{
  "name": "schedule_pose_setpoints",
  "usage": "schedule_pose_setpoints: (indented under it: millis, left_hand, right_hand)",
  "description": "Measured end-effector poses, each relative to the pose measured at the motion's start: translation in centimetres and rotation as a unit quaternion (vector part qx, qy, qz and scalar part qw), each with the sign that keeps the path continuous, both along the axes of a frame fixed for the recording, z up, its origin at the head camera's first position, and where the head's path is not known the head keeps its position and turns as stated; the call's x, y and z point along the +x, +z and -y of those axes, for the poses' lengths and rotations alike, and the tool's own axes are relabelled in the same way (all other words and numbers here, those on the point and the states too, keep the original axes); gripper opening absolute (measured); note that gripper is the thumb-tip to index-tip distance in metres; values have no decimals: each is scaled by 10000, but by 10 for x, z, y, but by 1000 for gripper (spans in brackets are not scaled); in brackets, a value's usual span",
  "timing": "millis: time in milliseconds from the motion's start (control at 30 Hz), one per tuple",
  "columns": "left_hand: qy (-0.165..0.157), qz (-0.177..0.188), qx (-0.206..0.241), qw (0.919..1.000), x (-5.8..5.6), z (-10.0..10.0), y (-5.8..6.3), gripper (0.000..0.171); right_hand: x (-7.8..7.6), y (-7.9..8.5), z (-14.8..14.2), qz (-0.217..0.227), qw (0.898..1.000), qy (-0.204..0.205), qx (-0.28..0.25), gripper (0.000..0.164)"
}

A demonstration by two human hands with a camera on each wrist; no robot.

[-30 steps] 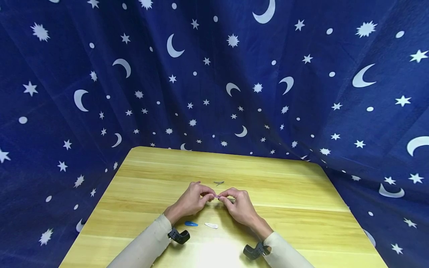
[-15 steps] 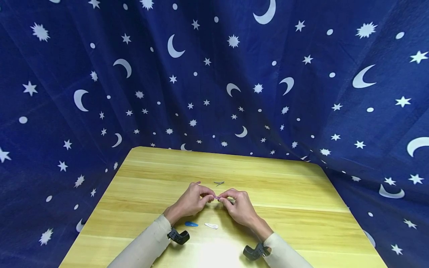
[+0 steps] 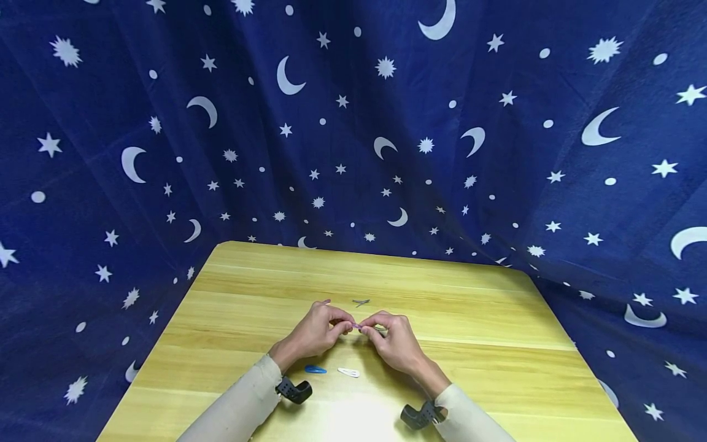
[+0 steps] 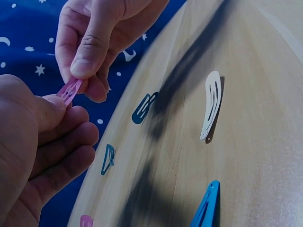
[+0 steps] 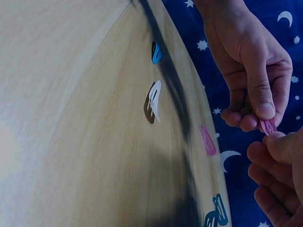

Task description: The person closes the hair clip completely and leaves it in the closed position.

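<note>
A pink snap hair clip (image 4: 70, 91) is held up above the table between my two hands. My left hand (image 3: 319, 326) pinches one end of it between thumb and fingers, and my right hand (image 3: 394, 341) pinches the other. Fingertips cover both ends, leaving only the slotted middle of the clip in sight. Below the hands lie a blue hair clip (image 3: 315, 369) and a white hair clip (image 3: 348, 372). A second pink hair clip (image 5: 208, 140) rests on the table, mostly hidden behind my left hand in the head view.
Two dark teal clips lie on the wooden table (image 3: 469, 307): one clip (image 3: 361, 302) beyond the hands, another clip (image 4: 144, 109) partly behind my right hand in the head view. A blue curtain (image 3: 353, 141) with stars and moons hangs around the table's back and sides.
</note>
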State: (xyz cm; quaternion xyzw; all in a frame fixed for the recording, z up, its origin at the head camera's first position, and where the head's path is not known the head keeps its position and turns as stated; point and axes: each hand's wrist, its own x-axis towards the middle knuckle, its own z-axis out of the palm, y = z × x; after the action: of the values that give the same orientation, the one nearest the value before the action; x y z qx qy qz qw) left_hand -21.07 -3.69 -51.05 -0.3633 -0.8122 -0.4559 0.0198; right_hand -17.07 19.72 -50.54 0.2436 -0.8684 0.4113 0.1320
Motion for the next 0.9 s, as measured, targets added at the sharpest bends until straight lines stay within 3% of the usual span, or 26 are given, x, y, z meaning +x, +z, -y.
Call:
schedule_pose_setpoints:
  millis: [567, 900]
  left_hand:
    - [36, 38, -102, 9999, 1, 1, 1, 12]
    - [-123, -11, -119, 9999, 0, 5, 1, 13]
  right_hand:
    - [1, 1, -1, 109, 9998, 175, -49, 5]
    - [2, 3, 0, 301, 9993, 230, 24, 7]
